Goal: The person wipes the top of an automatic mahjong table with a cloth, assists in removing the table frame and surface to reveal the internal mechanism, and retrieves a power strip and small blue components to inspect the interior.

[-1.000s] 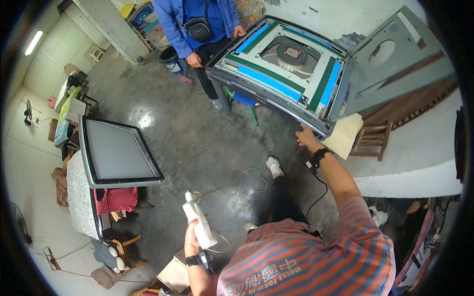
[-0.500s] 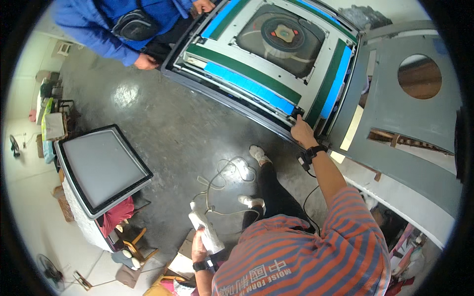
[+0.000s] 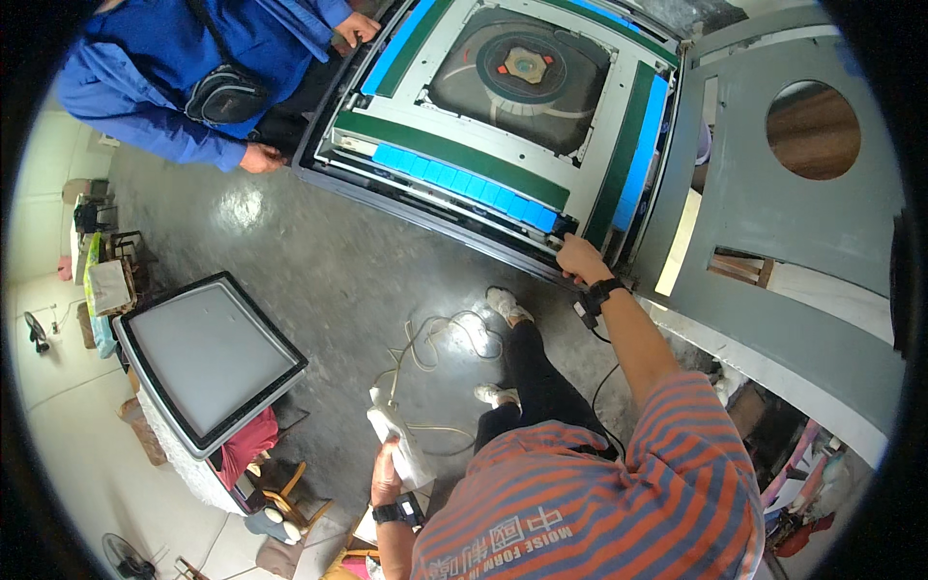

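An automatic mahjong table stands uncovered at the top, with green strips, rows of blue tiles and a round centre unit. At its near right corner, my right hand is closed, its fingers on the frame beside a small black part; the fingertips are partly hidden. Low in the view my left hand is wrapped round a long white power strip. From that strip a pale cord runs in loops over the floor.
A person in blue has one hand at the mahjong table's left corner and another on its far-left edge. To the right lies a grey board with a round hole. A black-edged frame stands at left, near chairs. My shoes are by the cord.
The whole view has turned slightly, so the mahjong table sits further left and lower. My right hand stays at the same corner, and my left hand keeps hold of the power strip.
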Demonstrator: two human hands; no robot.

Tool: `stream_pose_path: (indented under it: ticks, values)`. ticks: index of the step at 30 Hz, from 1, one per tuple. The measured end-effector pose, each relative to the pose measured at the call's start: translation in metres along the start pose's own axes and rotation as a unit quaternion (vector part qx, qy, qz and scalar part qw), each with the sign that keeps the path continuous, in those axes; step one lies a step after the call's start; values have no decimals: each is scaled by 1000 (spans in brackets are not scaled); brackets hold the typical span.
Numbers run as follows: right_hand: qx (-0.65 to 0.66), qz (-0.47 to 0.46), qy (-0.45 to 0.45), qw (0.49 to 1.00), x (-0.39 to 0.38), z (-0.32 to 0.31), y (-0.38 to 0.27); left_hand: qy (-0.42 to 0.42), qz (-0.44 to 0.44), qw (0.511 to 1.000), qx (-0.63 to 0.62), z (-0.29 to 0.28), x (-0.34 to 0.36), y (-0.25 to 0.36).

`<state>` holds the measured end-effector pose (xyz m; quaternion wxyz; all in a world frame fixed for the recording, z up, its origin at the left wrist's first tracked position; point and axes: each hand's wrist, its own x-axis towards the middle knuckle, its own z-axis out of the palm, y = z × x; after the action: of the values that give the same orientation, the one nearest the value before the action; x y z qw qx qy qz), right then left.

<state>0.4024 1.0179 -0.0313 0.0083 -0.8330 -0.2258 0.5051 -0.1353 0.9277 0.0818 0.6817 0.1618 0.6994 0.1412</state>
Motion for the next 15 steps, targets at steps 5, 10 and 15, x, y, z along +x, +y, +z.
stream_pose_path:
  ticks: [5,10,15]
  values:
    - [1,-31,37,999,-3,11,1,17,10,1000,-25,-17,10,-18]
    - [-51,-49,122,990,-46,2,-32,21,19,999,-34,-6,5,-9]
    - [-93,-85,190,974,10,10,-22,-18,20,998,-60,1,-5,7]
